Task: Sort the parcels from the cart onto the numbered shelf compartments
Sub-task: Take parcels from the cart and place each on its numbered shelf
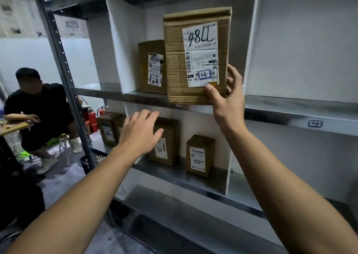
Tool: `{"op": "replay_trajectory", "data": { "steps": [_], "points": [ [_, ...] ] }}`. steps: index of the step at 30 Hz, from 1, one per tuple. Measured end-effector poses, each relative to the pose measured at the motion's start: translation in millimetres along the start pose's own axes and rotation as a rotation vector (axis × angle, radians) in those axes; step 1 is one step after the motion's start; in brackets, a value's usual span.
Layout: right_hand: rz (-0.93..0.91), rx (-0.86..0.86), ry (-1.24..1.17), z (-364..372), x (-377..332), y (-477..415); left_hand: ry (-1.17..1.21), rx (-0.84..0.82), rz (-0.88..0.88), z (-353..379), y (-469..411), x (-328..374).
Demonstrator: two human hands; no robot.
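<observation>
A tall brown cardboard parcel [195, 56] with a white label marked "1-2" stands upright at the front edge of the upper shelf [290, 106], in the middle compartment. My right hand [228, 96] grips its lower right corner, thumb on the front face and fingers round the side. My left hand [141, 131] hovers below the shelf edge with fingers relaxed, holding nothing. A second brown parcel [152, 67] stands behind and to the left in the same compartment.
White dividers [124, 46] split the metal rack. Several small parcels [200, 155] stand on the lower shelf. The right compartment carries a label [315, 123]. A seated person [38, 108] is at the left, with red fire extinguishers [93, 120] behind the rack post.
</observation>
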State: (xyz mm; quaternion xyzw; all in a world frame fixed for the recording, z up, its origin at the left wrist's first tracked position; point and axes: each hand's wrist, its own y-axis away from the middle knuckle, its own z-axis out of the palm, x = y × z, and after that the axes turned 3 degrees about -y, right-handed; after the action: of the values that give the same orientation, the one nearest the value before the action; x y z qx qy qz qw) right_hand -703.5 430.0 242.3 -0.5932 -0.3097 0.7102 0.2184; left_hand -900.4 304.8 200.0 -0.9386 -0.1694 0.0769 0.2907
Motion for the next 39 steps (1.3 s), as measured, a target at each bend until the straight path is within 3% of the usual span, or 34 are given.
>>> {"op": "replay_trajectory", "data": {
  "steps": [6,14,27,39],
  "points": [
    [-0.007,0.136,0.16,26,24,-46,0.08,0.062,0.095,22,-67,-34],
    [0.101,0.193,0.364,33,55,-69,0.2,0.104,0.237,44,-125,-61],
    [0.302,0.201,0.494,40,57,-80,0.34,0.091,0.353,72,-156,-67],
    [0.29,0.242,0.537,57,73,-100,0.391,0.102,0.374,92,-166,-69]
  ]
}}
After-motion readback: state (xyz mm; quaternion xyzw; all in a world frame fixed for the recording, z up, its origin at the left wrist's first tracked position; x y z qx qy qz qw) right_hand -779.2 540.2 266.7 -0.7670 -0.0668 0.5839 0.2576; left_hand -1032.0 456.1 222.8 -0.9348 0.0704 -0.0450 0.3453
